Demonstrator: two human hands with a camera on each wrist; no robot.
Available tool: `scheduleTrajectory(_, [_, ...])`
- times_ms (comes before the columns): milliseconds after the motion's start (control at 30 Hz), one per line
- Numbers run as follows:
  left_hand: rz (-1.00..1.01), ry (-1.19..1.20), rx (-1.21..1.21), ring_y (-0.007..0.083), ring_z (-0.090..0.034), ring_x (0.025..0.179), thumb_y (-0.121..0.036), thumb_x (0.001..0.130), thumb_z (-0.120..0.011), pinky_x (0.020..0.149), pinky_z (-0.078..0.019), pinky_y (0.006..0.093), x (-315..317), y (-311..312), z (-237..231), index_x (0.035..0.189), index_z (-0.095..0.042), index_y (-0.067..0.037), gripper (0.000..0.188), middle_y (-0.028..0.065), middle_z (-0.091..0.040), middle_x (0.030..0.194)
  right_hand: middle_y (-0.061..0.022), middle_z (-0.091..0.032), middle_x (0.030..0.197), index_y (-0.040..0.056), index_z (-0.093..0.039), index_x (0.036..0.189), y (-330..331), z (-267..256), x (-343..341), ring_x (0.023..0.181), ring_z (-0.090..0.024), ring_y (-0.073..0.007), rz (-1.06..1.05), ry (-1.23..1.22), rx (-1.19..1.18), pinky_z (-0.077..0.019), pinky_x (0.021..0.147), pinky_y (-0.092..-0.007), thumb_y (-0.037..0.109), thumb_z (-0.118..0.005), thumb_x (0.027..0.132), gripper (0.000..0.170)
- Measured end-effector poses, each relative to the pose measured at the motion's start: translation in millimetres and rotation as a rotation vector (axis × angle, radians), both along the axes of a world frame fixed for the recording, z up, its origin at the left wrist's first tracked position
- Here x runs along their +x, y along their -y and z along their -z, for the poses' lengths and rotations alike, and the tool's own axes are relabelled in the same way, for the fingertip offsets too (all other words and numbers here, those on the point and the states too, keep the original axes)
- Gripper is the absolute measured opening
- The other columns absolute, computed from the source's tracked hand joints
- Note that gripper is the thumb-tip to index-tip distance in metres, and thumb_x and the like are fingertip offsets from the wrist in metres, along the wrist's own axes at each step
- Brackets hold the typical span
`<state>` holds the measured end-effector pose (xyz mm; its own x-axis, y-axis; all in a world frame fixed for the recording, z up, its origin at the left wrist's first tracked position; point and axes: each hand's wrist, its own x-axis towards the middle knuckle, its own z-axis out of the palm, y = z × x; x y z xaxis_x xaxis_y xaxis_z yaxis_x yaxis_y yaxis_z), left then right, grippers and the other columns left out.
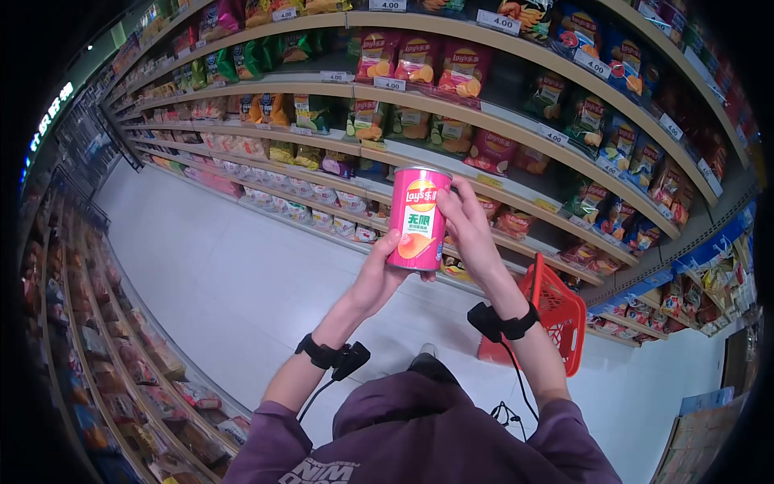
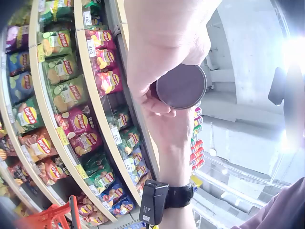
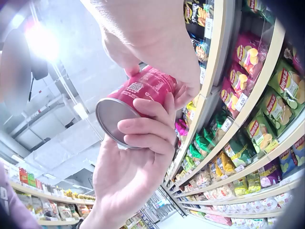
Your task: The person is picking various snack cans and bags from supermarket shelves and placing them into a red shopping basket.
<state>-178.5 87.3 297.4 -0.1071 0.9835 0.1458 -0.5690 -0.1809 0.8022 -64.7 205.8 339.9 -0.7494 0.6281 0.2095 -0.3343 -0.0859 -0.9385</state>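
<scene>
A pink Lay's chip can [image 1: 419, 218] is held up in front of the body, its label facing the head camera. My left hand [image 1: 377, 273] grips its lower part, thumb on the front; in the right wrist view the left fingers [image 3: 145, 126] curl over the side near the metal end. On the upper right side, my right hand [image 1: 472, 230] holds the can with fingers bent around it. One round end of the can [image 2: 182, 86] shows in the left wrist view, with much of the body hidden by the hands.
Curved-looking shelves [image 1: 314, 89] of bagged chips with price tags stand ahead. A red shopping basket [image 1: 571, 323] stands on the floor at the right. More stocked shelves [image 1: 113, 363] run along the left, across the pale aisle floor [image 1: 185, 242].
</scene>
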Motion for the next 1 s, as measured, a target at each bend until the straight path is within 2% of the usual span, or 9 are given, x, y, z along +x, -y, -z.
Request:
scheduleTrajectory(133, [-0.09,0.085,-0.051,0.0163,-0.061,0.098,-0.037,0.09,-0.06,0.089,-0.0487,0.0337,-9,-12,7,0.126,-0.047,0.0,0.053,0.0086,-0.059,0.111,-0.0093,-0.053,0.123,0.0064,-0.036,0.136,-6,-5,-11,0.114,-0.052,-0.014,-0.066,-0.01,0.007,-0.0405,0.098,-0.029,0.023,-0.062,0.092,0.054])
scheduleTrajectory(233, [-0.09,-0.221,-0.021,0.0135,-0.06,0.102,-0.021,0.078,-0.074,0.092,-0.0482,0.0317,-44,-31,11,0.127,-0.047,-0.002,0.06,0.0056,-0.059,0.112,-0.0102,-0.05,0.127,0.0047,-0.032,0.14,-25,5,-30,0.121,-0.048,-0.0172,-0.112,-0.071,0.287,-0.0382,0.102,-0.0309,0.016,-0.074,0.08,0.074])
scheduleTrajectory(267, [-0.086,-0.23,-0.084,0.013,-0.059,0.103,-0.011,0.067,-0.081,0.09,-0.0485,0.0311,-46,-36,-4,0.126,-0.048,-0.004,0.068,0.005,-0.06,0.114,-0.012,-0.043,0.138,0.005,-0.032,0.141,-31,-5,-26,0.129,-0.042,-0.0198,-0.117,-0.043,0.304,-0.0307,0.11,-0.0357,0.016,-0.082,0.071,0.087])
scheduleTrajectory(500, [-0.06,-0.385,0.01,0.0127,-0.059,0.105,-0.003,0.058,-0.085,0.093,-0.0469,0.0311,-101,-109,-17,0.123,-0.05,-0.004,0.073,0.0044,-0.061,0.114,-0.0114,-0.041,0.141,0.0063,-0.035,0.139,-91,-20,-51,0.132,-0.041,-0.0217,-0.085,-0.019,0.455,-0.0308,0.111,-0.0367,0.014,-0.087,0.062,0.093])
scheduleTrajectory(700, [-0.1,-0.483,0.1,0.0121,-0.056,0.108,-0.009,0.069,-0.082,0.093,-0.0463,0.0308,-125,-167,-44,0.128,-0.046,-0.004,0.069,0.0057,-0.059,0.117,-0.0114,-0.047,0.135,0.0051,-0.038,0.136,-156,-32,-83,0.126,-0.047,-0.0225,-0.013,0.032,0.474,-0.0349,0.108,-0.0386,0.02,-0.085,0.066,0.086])
scheduleTrajectory(767, [-0.094,-0.408,-0.007,0.0123,-0.056,0.109,-0.01,0.076,-0.078,0.094,-0.0463,0.0312,-128,-180,-40,0.13,-0.044,-0.004,0.064,0.0067,-0.058,0.118,-0.0112,-0.051,0.129,0.0045,-0.041,0.132,-178,-27,-99,0.118,-0.052,-0.0196,0.031,-0.014,0.428,-0.0415,0.101,-0.0354,0.022,-0.076,0.079,0.067])
scheduleTrajectory(800, [-0.097,-0.344,-0.016,0.0136,-0.058,0.107,-0.022,0.089,-0.066,0.093,-0.0474,0.0325,-129,-188,-34,0.133,-0.041,-0.003,0.054,0.0089,-0.058,0.119,-0.0112,-0.051,0.128,0.0043,-0.042,0.132,-186,-24,-106,0.115,-0.054,-0.0182,0.032,-0.013,0.318,-0.0437,0.098,-0.0338,0.021,-0.073,0.082,0.061])
scheduleTrajectory(867, [-0.016,-0.16,-0.046,0.0146,-0.059,0.107,-0.03,0.093,-0.059,0.093,-0.0481,0.0333,-133,-203,-33,0.133,-0.04,-0.001,0.053,0.0097,-0.058,0.119,-0.0103,-0.058,0.116,0.0022,-0.043,0.128,-195,-23,-116,0.1,-0.059,-0.0107,0.067,-0.039,0.168,-0.0487,0.083,-0.0248,0.02,-0.059,0.095,0.041])
scheduleTrajectory(1000, [0.064,-0.03,-0.063,0.0168,-0.062,0.101,-0.044,0.098,-0.043,0.081,-0.053,0.0335,-138,-228,-37,0.132,-0.041,0.0,0.056,0.0119,-0.059,0.116,-0.0077,-0.065,0.1,0.001,-0.045,0.127,-219,-12,-123,0.094,-0.058,-0.0059,0.218,0.044,0.237,-0.0466,0.073,-0.0207,0.028,-0.054,0.098,0.04])
